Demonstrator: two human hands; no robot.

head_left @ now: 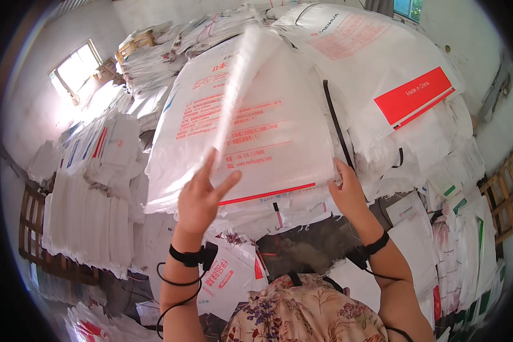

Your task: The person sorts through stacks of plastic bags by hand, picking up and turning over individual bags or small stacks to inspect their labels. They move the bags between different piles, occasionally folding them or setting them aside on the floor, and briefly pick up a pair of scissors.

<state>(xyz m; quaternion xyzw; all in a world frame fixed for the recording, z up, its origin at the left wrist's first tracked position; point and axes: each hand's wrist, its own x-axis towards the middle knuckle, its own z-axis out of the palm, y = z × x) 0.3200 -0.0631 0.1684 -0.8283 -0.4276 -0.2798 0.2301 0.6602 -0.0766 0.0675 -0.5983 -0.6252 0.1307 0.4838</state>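
Observation:
A large white woven sack [256, 122] with red print and a red stripe near its front edge lies on top of a stack in front of me. A white fold [236, 85] stands up across its left half, blurred by motion. My left hand [199, 196] is at the lower end of this fold, thumb stretched away and fingers apart; its index fingertip meets the fold's edge. At the sack's right front edge, my right hand [346, 188] has thumb and fingers closed about the border. The parts of the left fingers behind the hand are hidden.
Another white sack [393, 62] with a red block lies on the pile to the right, near a black strap [337, 125]. Stacked sacks [88, 222] stand at left and more hang at right. Wooden pallets [507, 182] lean at both sides. Cables run along both my forearms.

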